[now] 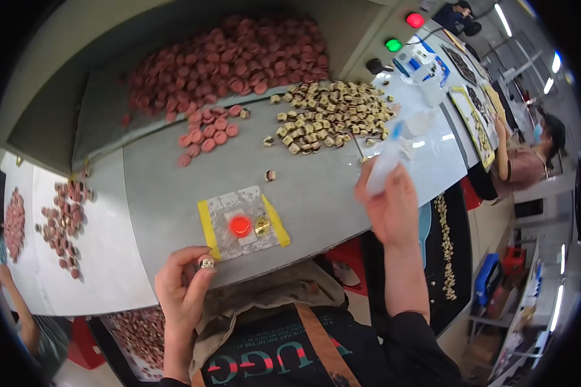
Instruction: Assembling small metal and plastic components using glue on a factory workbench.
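My left hand point(181, 284) is closed near the table's front edge, with a small cream-and-dark piece point(206, 263) pinched between thumb and fingers. Raised over the table on the right, my right hand point(392, 200) is wrapped around a translucent white squeeze bottle point(382, 173). The bottle is smeared by motion and tilts up toward a blue tip. Beside my left hand lies a grey mottled pad point(245, 201) edged with yellow tape. On it sit a bright red-orange disc point(240, 226) and a gold round piece point(262, 225). One loose cream-and-dark piece point(270, 175) rests beyond the pad.
Pink round pieces point(232, 55) are heaped at the back, with cream-and-dark pieces point(332, 116) piled to their right. Brown-pink pieces point(70, 219) lie at left. A blue-and-white device point(422, 64) stands back right. Co-workers point(529, 151) sit at both sides.
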A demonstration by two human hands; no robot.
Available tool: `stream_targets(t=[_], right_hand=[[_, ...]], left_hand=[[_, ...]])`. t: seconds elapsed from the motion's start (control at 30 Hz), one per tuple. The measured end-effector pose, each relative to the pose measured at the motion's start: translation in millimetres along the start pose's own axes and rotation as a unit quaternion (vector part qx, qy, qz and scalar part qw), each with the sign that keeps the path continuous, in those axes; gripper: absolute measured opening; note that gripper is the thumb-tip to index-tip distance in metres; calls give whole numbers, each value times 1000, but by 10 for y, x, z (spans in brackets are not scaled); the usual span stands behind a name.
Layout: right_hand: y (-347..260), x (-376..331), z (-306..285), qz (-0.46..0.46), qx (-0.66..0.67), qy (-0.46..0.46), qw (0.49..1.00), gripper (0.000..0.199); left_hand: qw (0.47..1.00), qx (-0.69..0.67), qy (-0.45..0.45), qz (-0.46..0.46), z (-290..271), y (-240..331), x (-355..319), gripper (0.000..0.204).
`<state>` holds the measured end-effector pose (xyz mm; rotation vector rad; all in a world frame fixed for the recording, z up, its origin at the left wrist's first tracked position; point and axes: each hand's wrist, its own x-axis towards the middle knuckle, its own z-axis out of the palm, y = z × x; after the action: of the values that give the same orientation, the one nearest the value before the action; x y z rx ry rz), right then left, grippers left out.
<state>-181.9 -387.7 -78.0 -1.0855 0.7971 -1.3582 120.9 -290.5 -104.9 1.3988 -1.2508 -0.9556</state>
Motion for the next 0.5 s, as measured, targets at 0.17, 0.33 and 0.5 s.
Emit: stream_targets(t=[0.17,0.33,0.5], right_hand=[[-315,613,-177,-117,-61,174,976,31],[-261,1614,-812,-176,-283,269,903,33],[-5,2341,-1169,-173,-554,335,742,33]], left_hand=[[999,8,-32,11,-7,-14,0,18],[1000,-9,12,-2,37,71,-1,22],[1000,10,28,10,69,67,8,24]])
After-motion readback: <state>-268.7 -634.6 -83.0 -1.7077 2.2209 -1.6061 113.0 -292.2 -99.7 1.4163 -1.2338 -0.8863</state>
